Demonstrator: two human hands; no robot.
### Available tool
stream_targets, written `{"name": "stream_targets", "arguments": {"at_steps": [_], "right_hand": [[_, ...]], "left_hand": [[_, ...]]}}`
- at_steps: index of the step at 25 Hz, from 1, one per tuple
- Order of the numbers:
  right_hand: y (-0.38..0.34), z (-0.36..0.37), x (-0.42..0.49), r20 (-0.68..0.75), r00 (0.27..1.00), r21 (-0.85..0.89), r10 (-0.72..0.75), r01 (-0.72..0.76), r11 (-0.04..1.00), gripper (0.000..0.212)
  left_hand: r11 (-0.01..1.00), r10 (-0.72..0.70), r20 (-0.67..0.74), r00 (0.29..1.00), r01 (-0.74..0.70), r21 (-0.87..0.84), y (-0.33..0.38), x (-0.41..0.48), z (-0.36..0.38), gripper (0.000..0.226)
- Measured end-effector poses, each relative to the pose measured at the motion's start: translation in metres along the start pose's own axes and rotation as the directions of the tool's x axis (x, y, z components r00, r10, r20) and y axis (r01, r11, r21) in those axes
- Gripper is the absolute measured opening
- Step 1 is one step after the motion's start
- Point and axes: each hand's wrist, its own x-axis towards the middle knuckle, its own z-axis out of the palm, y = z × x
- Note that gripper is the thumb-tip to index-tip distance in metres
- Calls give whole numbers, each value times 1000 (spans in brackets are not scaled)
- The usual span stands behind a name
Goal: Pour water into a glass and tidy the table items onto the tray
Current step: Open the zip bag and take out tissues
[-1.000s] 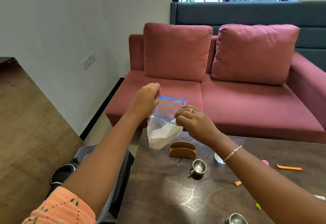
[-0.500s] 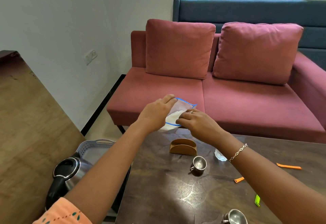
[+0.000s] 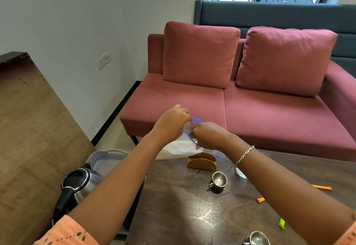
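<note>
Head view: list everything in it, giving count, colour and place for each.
zip bag: one, clear with a blue seal, over the table's far edge
wooden holder: one, brown, far end of the table
steel cups: two, silver, one mid-table, one at the near edge
orange strips: two, right side of the table
green strip: one, near right
kettle: one, steel and black, left of the table
tray: one, grey, beyond the kettle
table: one, dark brown
sofa: one, red, behind the table
cushions: two, red, on the sofa
left hand: pinches the bag's top
right hand: pinches the bag's top
</note>
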Motion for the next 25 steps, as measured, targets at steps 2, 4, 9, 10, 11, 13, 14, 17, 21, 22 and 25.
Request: {"name": "stream_targets", "arguments": {"at_steps": [2, 4, 9, 10, 11, 13, 14, 17, 21, 22, 25], "right_hand": [[-5, -1, 2, 34, 999, 16, -13, 13, 1000, 16], [-9, 0, 5, 61, 998, 155, -18, 8, 988, 15], [-21, -9, 15, 131, 991, 325, 12, -54, 944, 35], [-23, -10, 16, 140, 990, 309, 17, -60, 949, 46], [-25, -13, 16, 154, 988, 326, 16, -66, 943, 54], [-27, -19, 13, 171, 985, 386, 1, -68, 920, 60], [-28, -21, 13, 187, 982, 397, -2, -74, 915, 59], [-32, -24, 12, 293, 956, 393, 24, -143, 908, 46], [-37, -31, 6, 258, 956, 404, 138, -237, 884, 34], [-43, -33, 16, 224, 945, 369, 240, -310, 876, 32], [-50, -25, 38, 382, 789, 222, 482, -584, 780, 20]], "left_hand": [[1000, 9, 7, 1000, -10, 25, 0, -1, -3, 43], [999, 11, 17, 1000, -11, 40, -1, -2, -6, 43], [999, 11, 57, 998, -9, -44, -3, 1, -14, 38], [997, 15, 66, 998, -10, -80, -3, 2, -15, 35], [993, 23, 72, 997, -15, -114, -3, 3, -16, 33], [986, 38, 70, 997, -26, -164, -4, 6, -18, 32], [981, 42, 59, 997, -29, -193, -4, 7, -18, 33], [958, 31, 35, 999, -19, -287, -7, 9, -19, 37], [949, 31, 47, 998, -14, -314, -9, 8, -20, 41], [951, 33, 54, 998, -15, -308, -9, 8, -20, 41], [952, 33, 82, 996, -7, -307, -9, 6, -19, 42]]}}
